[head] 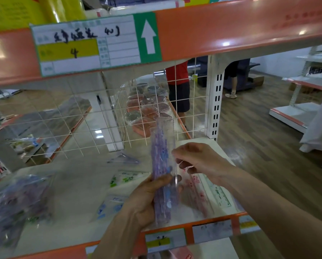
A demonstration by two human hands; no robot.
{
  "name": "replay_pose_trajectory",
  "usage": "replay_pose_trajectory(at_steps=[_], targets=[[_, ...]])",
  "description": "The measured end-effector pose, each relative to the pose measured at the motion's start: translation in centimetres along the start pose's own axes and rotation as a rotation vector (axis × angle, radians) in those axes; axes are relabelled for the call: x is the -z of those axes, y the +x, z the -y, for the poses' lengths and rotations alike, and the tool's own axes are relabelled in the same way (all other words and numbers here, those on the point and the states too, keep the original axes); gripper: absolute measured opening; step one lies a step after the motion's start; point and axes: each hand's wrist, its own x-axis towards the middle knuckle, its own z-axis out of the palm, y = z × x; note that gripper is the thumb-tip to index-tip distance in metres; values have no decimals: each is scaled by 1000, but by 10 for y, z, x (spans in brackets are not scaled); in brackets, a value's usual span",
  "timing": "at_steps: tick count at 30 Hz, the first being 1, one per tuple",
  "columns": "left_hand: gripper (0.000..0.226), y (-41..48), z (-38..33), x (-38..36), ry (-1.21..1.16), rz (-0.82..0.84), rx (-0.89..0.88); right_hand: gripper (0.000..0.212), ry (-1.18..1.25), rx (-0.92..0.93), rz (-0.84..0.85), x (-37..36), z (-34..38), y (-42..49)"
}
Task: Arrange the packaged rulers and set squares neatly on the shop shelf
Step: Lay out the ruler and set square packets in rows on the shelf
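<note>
Shelf (76, 186), left end: a loose heap of purple packs (16, 199), unsorted. Centre: a green-printed pack (126, 177) and a blue-printed pack (111, 204) lie askew, apart from each other. The left grip (147, 200) is curled round the lower half of the ruler bundle (163, 161), held upright above the shelf front. The right grip (201, 161) pinches the bundle's right edge. Pink packs (195, 191) lie beneath. Recommendation: square the bundle's edges first, then lay it flat, parallel to the shelf front.
</note>
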Motion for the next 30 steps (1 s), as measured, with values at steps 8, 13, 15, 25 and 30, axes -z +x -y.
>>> replay_pose_trajectory(at_steps=[8, 13, 15, 25, 30], targets=[[32, -5, -5, 7, -50, -64, -68, 4, 49, 57, 42, -7, 4, 4], [21, -2, -8, 8, -50, -137, -87, 11, 46, 31, 45, -16, 4, 1], [21, -3, -12, 7, -107, -146, -70, 10, 82, 34, 39, -13, 7, 1], [13, 3, -28, 34, -176, -300, -46, 15, -136, -39, -59, 34, 6, 9], [9, 13, -16, 15, -159, -249, -4, 4, -322, -164, -100, 76, 3, 4]])
